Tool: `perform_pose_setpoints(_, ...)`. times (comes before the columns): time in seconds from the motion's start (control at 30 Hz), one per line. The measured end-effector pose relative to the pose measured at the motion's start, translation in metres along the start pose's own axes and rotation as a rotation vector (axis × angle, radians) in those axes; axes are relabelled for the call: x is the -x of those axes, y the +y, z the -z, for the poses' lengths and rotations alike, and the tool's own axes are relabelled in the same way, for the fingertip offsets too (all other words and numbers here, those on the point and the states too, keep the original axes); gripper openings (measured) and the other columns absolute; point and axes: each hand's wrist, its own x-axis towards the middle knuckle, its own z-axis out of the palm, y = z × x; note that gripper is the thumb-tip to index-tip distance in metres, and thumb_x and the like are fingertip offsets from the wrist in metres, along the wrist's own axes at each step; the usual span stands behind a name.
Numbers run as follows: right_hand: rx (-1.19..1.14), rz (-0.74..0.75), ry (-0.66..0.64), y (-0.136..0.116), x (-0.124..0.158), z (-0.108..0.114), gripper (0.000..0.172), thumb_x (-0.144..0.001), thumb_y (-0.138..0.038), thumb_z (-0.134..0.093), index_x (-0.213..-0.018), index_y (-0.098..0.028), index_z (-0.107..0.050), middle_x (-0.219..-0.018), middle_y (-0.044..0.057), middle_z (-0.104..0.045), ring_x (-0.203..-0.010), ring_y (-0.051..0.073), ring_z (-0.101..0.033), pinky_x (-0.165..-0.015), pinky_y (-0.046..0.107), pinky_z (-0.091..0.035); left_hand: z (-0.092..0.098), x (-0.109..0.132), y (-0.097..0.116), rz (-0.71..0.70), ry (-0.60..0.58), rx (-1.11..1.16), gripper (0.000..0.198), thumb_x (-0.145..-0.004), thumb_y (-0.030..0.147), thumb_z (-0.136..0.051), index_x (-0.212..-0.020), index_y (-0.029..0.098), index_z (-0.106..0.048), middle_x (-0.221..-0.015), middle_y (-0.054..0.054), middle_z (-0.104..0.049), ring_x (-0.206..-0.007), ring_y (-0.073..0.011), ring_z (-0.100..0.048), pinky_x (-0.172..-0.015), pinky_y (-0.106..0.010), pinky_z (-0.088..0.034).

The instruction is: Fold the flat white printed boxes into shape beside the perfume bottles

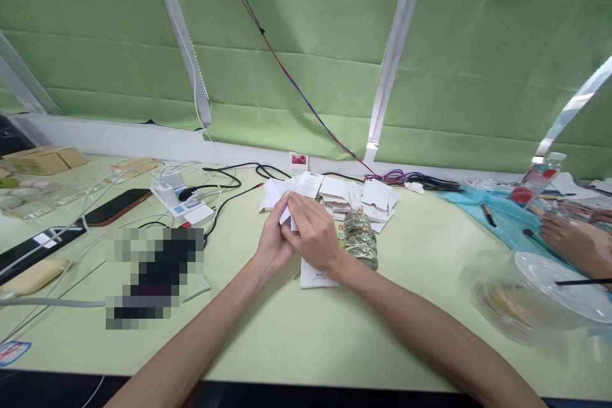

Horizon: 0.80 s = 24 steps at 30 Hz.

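Over the tabletop [411, 338] | left hand [273, 242] and right hand [315, 229], fingers snug round white card [285, 217], fold looking unfinished | white cartons [335, 189] beyond, untouched!

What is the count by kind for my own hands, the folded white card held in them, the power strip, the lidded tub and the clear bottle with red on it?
Own hands: 2 (left hand, right hand)
Folded white card, held: 1
Power strip: 1
Lidded tub: 1
Clear bottle with red on it: 1
Total: 6
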Motion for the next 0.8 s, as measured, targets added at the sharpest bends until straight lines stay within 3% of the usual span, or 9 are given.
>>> perform_pose_setpoints(0.3, -0.005, 0.026, 0.009, 0.003, -0.001, 0.0, 0.037, -0.1, -0.02, -0.052, -0.129, -0.004, -0.069, -0.13, 0.021, -0.073, -0.13, 0.027, -0.066, -0.109, 0.039, -0.055, -0.001, 0.001, 0.0, -0.003, -0.031, 0.021, 0.022, -0.103, 0.019, -0.052, -0.09, 0.015, -0.07, -0.083, 0.001, -0.078, -0.074, -0.0072, -0.075, -0.073, -0.014, -0.059)
perform_pose_setpoints(0.53, 0.003, 0.021, -0.004, 0.003, -0.002, 0.003, 0.037, -0.101, -0.021, -0.05, -0.13, -0.006, -0.069, -0.131, 0.02, -0.072, -0.129, 0.027, -0.067, -0.109, 0.04, -0.056, 0.0, 0.002, 0.003, 0.035, -0.024, -0.001, 0.028, -0.106, 0.028, -0.051, -0.092, 0.014, -0.071, -0.08, 0.0, -0.076, -0.073, -0.0092, -0.074, -0.074, -0.016, -0.058)
perform_pose_setpoints(0.67, -0.005, 0.003, -0.033, 0.006, -0.004, 0.003, 0.038, -0.099, -0.02, -0.053, -0.131, -0.006, -0.069, -0.132, 0.021, -0.071, -0.128, 0.027, -0.067, -0.111, 0.039, -0.054, 0.003, 0.001, 0.004, 0.0, -0.09, -0.052, 0.023, -0.101, 0.035, -0.061, -0.096, 0.015, -0.072, -0.087, -0.002, -0.077, -0.079, -0.011, -0.075, -0.079, -0.017, -0.059)
perform_pose_setpoints(0.8, -0.086, -0.109, -0.006, 0.008, -0.01, 0.008, 0.04, -0.097, -0.021, -0.055, -0.134, -0.009, -0.068, -0.131, 0.019, -0.072, -0.126, 0.027, -0.068, -0.109, 0.038, -0.054, 0.004, 0.001, 0.004, -0.034, -0.179, -0.151, 0.031, -0.097, 0.045, -0.065, -0.108, 0.016, -0.072, -0.094, -0.003, -0.077, -0.094, -0.0175, -0.075, -0.091, -0.025, -0.059)
